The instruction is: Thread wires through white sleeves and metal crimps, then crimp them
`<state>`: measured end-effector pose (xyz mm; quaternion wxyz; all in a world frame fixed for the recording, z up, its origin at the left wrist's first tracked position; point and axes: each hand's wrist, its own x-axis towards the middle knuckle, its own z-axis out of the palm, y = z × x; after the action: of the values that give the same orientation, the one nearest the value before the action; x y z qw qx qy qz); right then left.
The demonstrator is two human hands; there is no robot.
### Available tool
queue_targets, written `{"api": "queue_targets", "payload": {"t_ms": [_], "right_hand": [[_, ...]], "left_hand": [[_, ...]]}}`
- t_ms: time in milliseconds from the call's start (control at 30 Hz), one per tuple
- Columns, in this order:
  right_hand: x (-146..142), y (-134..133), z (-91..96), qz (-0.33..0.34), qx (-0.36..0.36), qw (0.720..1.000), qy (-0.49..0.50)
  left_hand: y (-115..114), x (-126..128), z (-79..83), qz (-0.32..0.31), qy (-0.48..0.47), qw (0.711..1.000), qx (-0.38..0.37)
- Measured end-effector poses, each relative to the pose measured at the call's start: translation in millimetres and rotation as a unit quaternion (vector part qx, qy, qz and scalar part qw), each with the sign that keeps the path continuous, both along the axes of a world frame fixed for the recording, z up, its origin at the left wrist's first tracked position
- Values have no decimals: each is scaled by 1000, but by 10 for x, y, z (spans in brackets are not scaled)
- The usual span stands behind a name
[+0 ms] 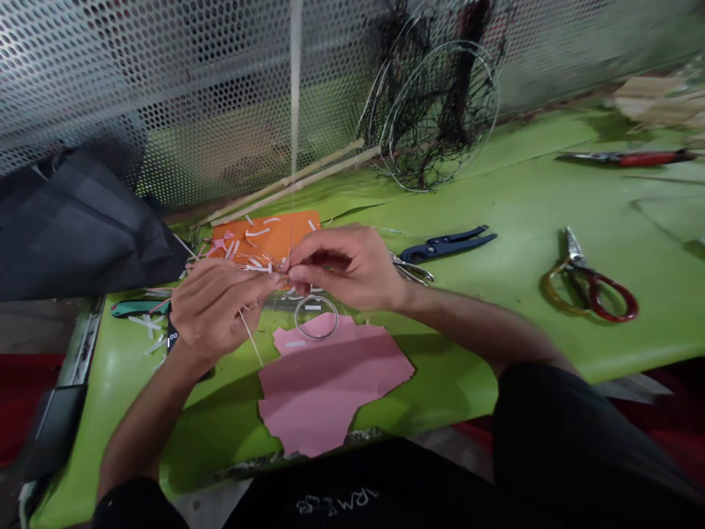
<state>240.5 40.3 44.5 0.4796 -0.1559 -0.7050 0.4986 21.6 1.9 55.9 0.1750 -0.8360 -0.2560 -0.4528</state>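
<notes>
My left hand (212, 305) is closed around a thin pale stick (252, 338), which slants down toward the pink paper. With finger and thumb, my right hand (346, 268) pinches at the left fingertips. Whatever lies between the fingertips is too small to make out. Just below the hands, a thin metal ring (296, 320) lies over the edge of a torn-edged sheet of pink paper (324, 382). Behind them is an orange sheet (305, 222) scattered with white paper strips (258, 234).
Blue-handled pruning shears (440, 246), scissors (578, 275) and red-handled pliers (628, 158) lie to the right. A green-handled tool (140, 307) is at left, beside a black bag (82, 220). Bamboo sticks (308, 176) and black netting on wire hoops (435, 117) are near the perforated metal panel (231, 95).
</notes>
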Motion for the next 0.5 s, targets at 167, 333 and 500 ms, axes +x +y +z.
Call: {"api": "queue_targets", "payload": {"t_ms": [167, 333, 500], "right_hand": [[-81, 31, -131, -111, 131, 985, 34], [-99, 140, -154, 12, -70, 996, 56], [-18, 184, -82, 78, -127, 989, 14]], "left_hand": [[-65, 128, -22, 22, -170, 949, -265], [-19, 74, 27, 56, -95, 983, -147], [6, 26, 64, 57, -1, 997, -57]]}}
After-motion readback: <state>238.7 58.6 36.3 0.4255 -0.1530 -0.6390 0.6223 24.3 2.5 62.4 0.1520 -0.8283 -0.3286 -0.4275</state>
